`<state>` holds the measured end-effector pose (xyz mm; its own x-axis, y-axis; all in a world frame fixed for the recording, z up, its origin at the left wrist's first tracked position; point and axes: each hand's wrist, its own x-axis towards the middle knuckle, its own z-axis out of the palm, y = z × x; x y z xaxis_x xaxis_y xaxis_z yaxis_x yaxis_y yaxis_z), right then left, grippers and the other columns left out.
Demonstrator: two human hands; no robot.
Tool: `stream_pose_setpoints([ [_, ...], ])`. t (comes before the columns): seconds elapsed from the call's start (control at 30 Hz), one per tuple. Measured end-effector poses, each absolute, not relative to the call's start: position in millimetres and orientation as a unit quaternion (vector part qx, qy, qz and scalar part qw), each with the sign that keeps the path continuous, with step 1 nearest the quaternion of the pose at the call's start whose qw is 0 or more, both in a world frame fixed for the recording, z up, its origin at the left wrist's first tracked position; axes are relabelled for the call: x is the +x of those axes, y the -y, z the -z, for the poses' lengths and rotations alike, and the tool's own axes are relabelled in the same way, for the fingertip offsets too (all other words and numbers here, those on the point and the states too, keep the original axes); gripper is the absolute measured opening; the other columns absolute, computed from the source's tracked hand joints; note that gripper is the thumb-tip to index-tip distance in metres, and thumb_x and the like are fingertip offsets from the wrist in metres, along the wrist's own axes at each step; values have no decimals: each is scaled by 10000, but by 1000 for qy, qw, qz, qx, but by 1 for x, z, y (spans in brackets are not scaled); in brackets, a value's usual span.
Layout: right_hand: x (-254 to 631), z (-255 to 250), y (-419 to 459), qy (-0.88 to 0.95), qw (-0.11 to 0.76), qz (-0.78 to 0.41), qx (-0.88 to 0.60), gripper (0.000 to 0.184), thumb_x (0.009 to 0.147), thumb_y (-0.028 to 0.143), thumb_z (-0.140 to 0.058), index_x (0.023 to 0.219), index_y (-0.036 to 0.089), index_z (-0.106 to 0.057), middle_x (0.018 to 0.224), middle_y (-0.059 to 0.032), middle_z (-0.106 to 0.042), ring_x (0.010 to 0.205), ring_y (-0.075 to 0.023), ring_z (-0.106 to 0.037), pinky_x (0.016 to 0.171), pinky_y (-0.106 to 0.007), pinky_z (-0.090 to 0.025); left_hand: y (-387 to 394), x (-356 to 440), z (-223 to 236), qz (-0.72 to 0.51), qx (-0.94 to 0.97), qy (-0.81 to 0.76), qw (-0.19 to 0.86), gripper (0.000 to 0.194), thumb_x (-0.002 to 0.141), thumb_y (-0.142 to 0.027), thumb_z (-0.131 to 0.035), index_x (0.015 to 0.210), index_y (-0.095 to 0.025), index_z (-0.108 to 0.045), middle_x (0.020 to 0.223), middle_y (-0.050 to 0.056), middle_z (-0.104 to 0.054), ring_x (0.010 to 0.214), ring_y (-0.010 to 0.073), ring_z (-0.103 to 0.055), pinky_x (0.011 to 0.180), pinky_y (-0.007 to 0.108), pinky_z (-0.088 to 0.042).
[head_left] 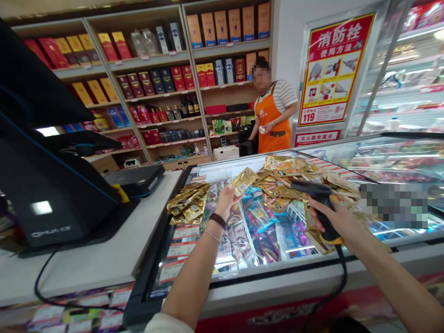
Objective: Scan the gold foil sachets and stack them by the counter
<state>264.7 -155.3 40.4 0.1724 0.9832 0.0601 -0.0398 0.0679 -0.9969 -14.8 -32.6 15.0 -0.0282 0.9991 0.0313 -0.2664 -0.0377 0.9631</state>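
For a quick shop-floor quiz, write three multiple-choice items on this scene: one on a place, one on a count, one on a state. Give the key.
1. Where do the gold sachets lie?
A) On the wine shelves
B) On the glass top of the chest freezer
C) On the white counter

2. How many bracelets are on the wrist of the left hand?
A) One
B) Three
C) Two

3. What is the right hand doing with the black barcode scanner?
A) Gripping it
B) Reaching toward it on the counter
C) Letting it hang by its cable

Key:
1. B, they are heaped on the glass.
2. C, one dark beaded, one thin metal.
3. A, the fingers wrap its handle.
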Motion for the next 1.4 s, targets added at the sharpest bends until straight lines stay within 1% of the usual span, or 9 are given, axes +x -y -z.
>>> stream_pose_setpoints([
  [0.13, 230, -57, 155, 518, 530, -439, -508, 422, 706, 559, -753, 689, 199, -534, 499, 26, -515, 387, -108, -432, 376, -226, -351, 36, -35, -20, -600, 433, -402, 539, 260, 837, -359, -674, 1011, -166, -680, 990, 86, -750, 865, 177, -728, 928, 409, -564],
  [0.27, 203, -57, 154, 586, 493, -414, -492, 458, 785, 631, -658, 686, 214, -498, 470, 28, -508, 389, -119, -440, 392, -232, -379, 40, -45, -25, -629, 429, -368, 534, 253, 815, -361, -700, 952, -149, -694, 983, 83, -753, 855, 179, -726, 930, 411, -568],
  [0.43, 175, -50, 150, 623, 467, -420, -466, 426, 824, 611, -634, 717, 222, -496, 447, 42, -504, 377, -116, -444, 403, -232, -385, 45, -55, -30, -637, 433, -368, 521, 284, 812, -386, -708, 972, -150, -706, 997, 84, -751, 876, 199, -725, 944, 444, -563],
  [0.57, 153, -53, 151, 634, 451, -434, -454, 415, 813, 601, -631, 709, 226, -488, 451, 40, -513, 376, -116, -446, 400, -237, -392, 49, -65, -32, -636, 437, -372, 516, 287, 819, -381, -703, 967, -135, -701, 990, 91, -749, 871, 199, -725, 950, 443, -559],
  [0.8, 126, -51, 153, 659, 452, -384, -462, 391, 799, 603, -585, 708, 244, -462, 403, 46, -508, 328, -126, -445, 380, -246, -375, 57, -73, -35, -632, 448, -381, 505, 345, 781, -431, -732, 964, -140, -700, 975, 87, -735, 871, 199, -713, 953, 455, -548],
  [0.93, 118, -52, 158, 664, 430, -373, -485, 383, 772, 624, -568, 778, 249, -484, 398, 50, -508, 341, -158, -483, 406, -270, -398, 59, -74, -30, -631, 445, -393, 499, 364, 737, -467, -760, 865, -135, -682, 787, 32, -686, 737, 136, -668, 876, 391, -578],
  [1.03, 116, -52, 159, 666, 418, -374, -492, 381, 779, 622, -547, 809, 248, -480, 411, 51, -510, 358, -170, -494, 417, -281, -403, 58, -76, -25, -632, 444, -403, 491, 377, 713, -483, -772, 787, -135, -650, 603, -41, -559, 587, 76, -567, 825, 354, -584],
  [1.1, 116, -52, 159, 668, 410, -371, -498, 375, 792, 616, -528, 819, 246, -473, 415, 52, -511, 364, -171, -495, 426, -284, -401, 57, -78, -23, -633, 441, -408, 489, 370, 715, -480, -770, 768, -137, -639, 554, -65, -499, 545, 64, -524, 813, 352, -582],
  [1.4, 113, -58, 163, 668, 389, -361, -521, 397, 743, 631, -491, 837, 247, -461, 399, 54, -513, 356, -176, -496, 433, -296, -401, 57, -82, -19, -633, 424, -415, 498, 309, 760, -428, -747, 809, -136, -660, 661, -17, -621, 619, 91, -601, 811, 337, -578],
])
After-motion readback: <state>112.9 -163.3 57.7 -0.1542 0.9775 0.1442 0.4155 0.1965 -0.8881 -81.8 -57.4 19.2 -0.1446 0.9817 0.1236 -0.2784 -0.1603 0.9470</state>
